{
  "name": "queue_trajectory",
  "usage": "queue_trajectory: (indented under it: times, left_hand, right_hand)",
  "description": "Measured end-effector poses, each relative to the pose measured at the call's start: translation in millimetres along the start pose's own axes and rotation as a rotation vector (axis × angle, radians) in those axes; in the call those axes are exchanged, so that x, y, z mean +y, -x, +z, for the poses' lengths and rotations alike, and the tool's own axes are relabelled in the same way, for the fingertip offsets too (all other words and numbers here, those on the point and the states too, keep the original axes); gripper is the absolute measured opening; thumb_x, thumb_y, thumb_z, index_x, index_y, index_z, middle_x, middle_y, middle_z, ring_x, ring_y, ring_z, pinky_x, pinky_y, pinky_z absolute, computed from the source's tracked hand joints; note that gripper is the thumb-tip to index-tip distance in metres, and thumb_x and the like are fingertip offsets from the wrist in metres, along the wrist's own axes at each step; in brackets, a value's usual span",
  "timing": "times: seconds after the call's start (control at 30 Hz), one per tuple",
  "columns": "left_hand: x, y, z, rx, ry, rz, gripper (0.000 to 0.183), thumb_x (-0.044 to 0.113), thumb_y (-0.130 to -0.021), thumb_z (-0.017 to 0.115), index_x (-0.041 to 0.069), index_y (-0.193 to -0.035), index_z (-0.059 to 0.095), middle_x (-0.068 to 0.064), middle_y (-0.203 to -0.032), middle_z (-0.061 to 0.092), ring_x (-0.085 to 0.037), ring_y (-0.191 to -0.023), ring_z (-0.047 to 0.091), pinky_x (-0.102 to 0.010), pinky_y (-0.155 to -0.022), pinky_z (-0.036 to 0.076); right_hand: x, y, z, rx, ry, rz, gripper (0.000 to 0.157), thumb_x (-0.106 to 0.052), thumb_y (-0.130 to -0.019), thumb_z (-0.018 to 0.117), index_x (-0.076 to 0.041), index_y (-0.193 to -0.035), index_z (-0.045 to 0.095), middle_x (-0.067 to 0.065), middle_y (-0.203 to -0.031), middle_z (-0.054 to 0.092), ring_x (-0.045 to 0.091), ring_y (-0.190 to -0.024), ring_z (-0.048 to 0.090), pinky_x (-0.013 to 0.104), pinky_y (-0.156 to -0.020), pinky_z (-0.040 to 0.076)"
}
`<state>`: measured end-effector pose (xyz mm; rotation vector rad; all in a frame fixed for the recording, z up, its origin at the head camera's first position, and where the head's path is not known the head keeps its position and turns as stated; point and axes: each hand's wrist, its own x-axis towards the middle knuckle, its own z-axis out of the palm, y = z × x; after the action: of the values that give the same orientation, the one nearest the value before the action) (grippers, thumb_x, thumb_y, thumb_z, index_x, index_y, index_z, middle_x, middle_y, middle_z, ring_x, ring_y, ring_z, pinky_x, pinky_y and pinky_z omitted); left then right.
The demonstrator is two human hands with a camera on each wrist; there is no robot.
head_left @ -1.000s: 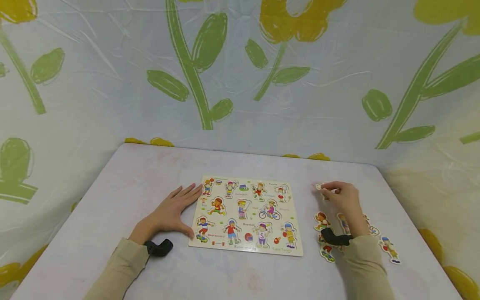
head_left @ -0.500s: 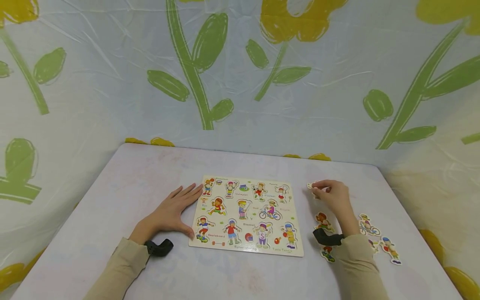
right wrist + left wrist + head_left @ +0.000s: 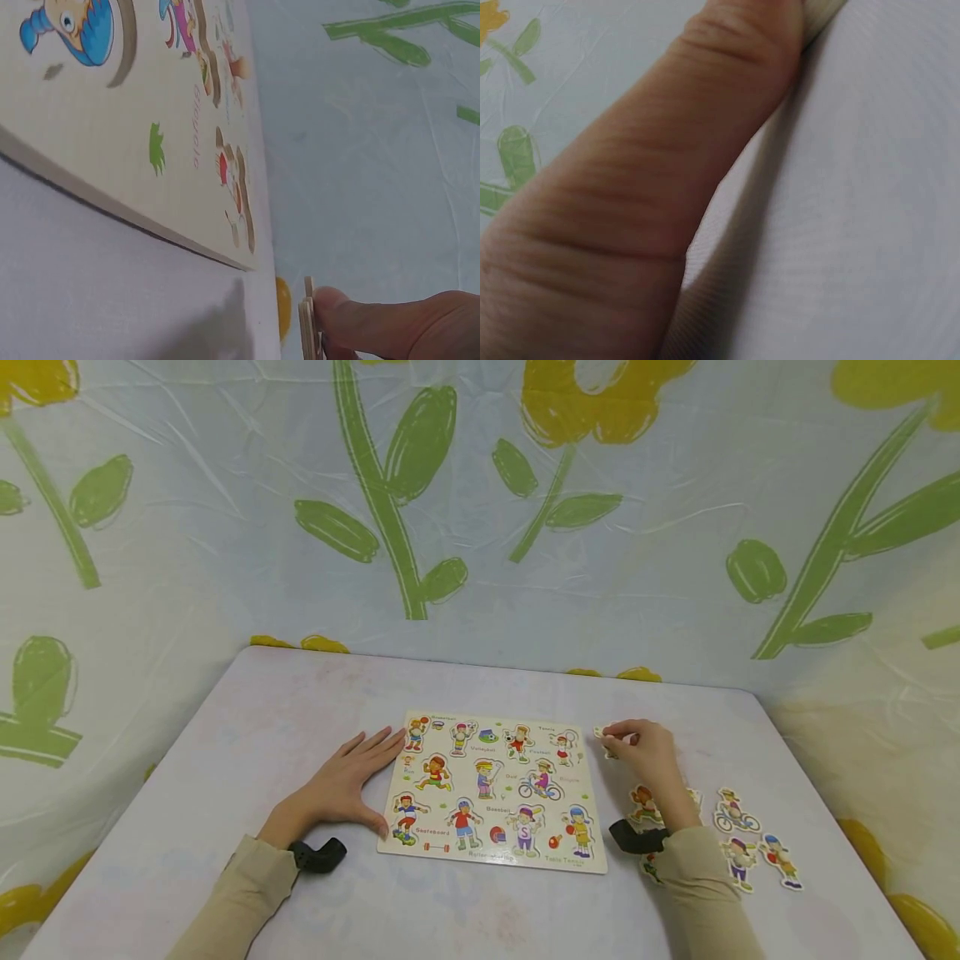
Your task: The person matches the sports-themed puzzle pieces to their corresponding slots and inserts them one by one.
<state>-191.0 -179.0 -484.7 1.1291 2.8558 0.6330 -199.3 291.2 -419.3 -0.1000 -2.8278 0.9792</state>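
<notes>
A flat, pale wooden puzzle board [image 3: 461, 768] printed with colourful sports figures lies at the lower centre of the head frame, on a whitish table [image 3: 420, 918]. At its left side, the person's left hand [image 3: 341, 789] rests with fingers straight and spread and the thumb apart, fingertips and thumb tip at the board's left edge; it grips nothing.

The right hand [image 3: 645, 756], right of the board's upper right corner, pinches a small, thin, pale wooden cutout piece [image 3: 600, 732] between thumb and fingers. The right wrist view shows this piece edge-on at the bottom, off the board; its picture cannot be made out.

More cutouts lie on the table at the lower right: a cyclist piece with a blue bicycle [image 3: 737, 811], a purple-capped baseball piece [image 3: 740, 864] below it, a table-tennis piece in yellow [image 3: 782, 862] just beside that, and a brown-haired runner piece [image 3: 643, 803] farther left. The right forearm partly hides others.

Both arms wear beige sleeves [image 3: 236, 893] and black wrist devices [image 3: 321, 856]. Behind the table hangs a white sheet [image 3: 247, 552] printed with green stems and yellow flowers.
</notes>
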Motion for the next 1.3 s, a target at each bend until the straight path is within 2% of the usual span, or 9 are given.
queue_trajectory:
  times: [0.37, 0.67, 1.03, 1.3]
  left_hand:
    - [0.6, -0.3, -1.3, -0.003, -0.018, -0.002, 0.137, 0.09, -0.055, 0.064, 0.009, -0.158, 0.025, -0.003, -0.165, 0.02, -0.031, -0.151, 0.015, -0.056, -0.119, 0.012]
    - [-1.5, -1.1, 1.5, 0.002, -0.017, 0.0, 0.137, 0.091, -0.055, 0.063, 0.01, -0.158, 0.024, -0.002, -0.165, 0.019, -0.03, -0.151, 0.014, -0.055, -0.119, 0.011]
    - [-3.6, -0.8, 2.8, 0.005, -0.013, -0.009, 0.139, 0.091, -0.053, 0.064, 0.01, -0.158, 0.024, -0.002, -0.165, 0.018, -0.029, -0.151, 0.013, -0.054, -0.12, 0.01]
    - [-3.5, -0.8, 3.3, 0.004, -0.013, -0.003, 0.139, 0.092, -0.053, 0.063, 0.01, -0.158, 0.024, -0.002, -0.165, 0.018, -0.029, -0.151, 0.013, -0.053, -0.12, 0.009]
  right_hand:
    - [-7.3, 1.4, 20.8, 0.012, -0.047, -0.064, 0.017, -0.01, -0.089, 0.074, 0.001, -0.101, 0.075, 0.014, -0.09, 0.069, 0.022, -0.068, 0.045, 0.027, -0.056, 0.035]
    - [-14.6, 4.7, 33.6, 0.032, -0.125, -0.045, 0.017, -0.012, -0.09, 0.074, 0.0, -0.102, 0.076, 0.014, -0.095, 0.068, 0.022, -0.073, 0.044, 0.026, -0.057, 0.035]
    - [-19.3, 4.9, 47.3, 0.011, -0.145, -0.029, 0.016, -0.014, -0.088, 0.077, -0.004, -0.1, 0.078, 0.011, -0.093, 0.068, 0.021, -0.071, 0.045, 0.026, -0.054, 0.037]
    - [-19.7, 6.6, 54.8, -0.016, -0.155, -0.003, 0.017, -0.015, -0.088, 0.077, -0.004, -0.1, 0.077, 0.01, -0.089, 0.064, 0.022, -0.073, 0.047, 0.029, -0.06, 0.038]
